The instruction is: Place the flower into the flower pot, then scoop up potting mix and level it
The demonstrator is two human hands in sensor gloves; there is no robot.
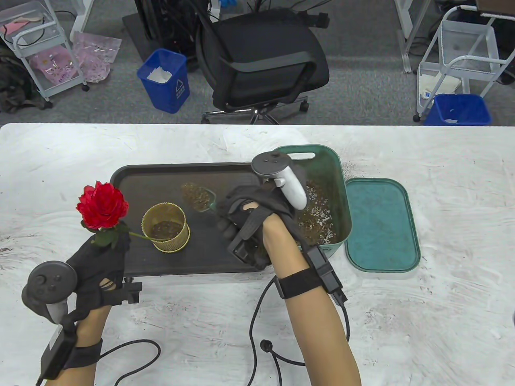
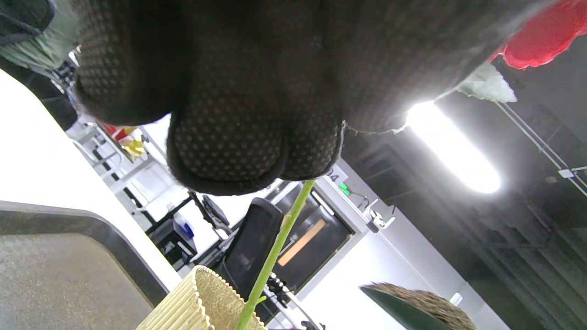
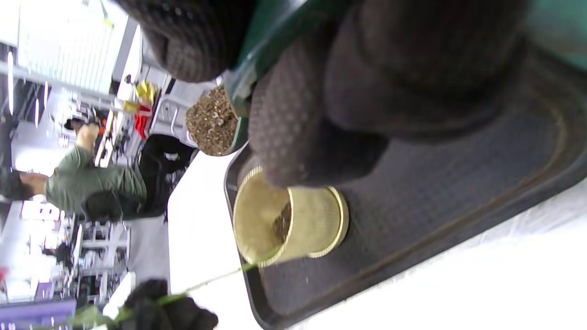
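The left hand [image 1: 98,265] is pinching the stem of the red rose [image 1: 103,205] just under the bloom, its fingers curled round it, and is holding the flower at a slant so the stem is running down over the rim into the ribbed gold flower pot [image 1: 165,227]. The pot is standing on the dark tray [image 1: 132,177] on the white table [image 1: 257,321], and a shallow layer of potting mix is already lying in its bottom. The right hand [image 1: 245,225] is gripping the handle of a small green scoop [image 1: 197,197], fingers wrapped round it, and is carrying it heaped with mix above the tray, just beside the pot and not yet over it. Behind that hand the green bin [image 1: 334,193] is sitting with more mix inside, its lid [image 1: 380,225] lying flat on the table next to it. So, as I judge it, the flower is in place but is needing support, filling is only begun, and the pot is far from full; more scoops and the levelling are all still to come.
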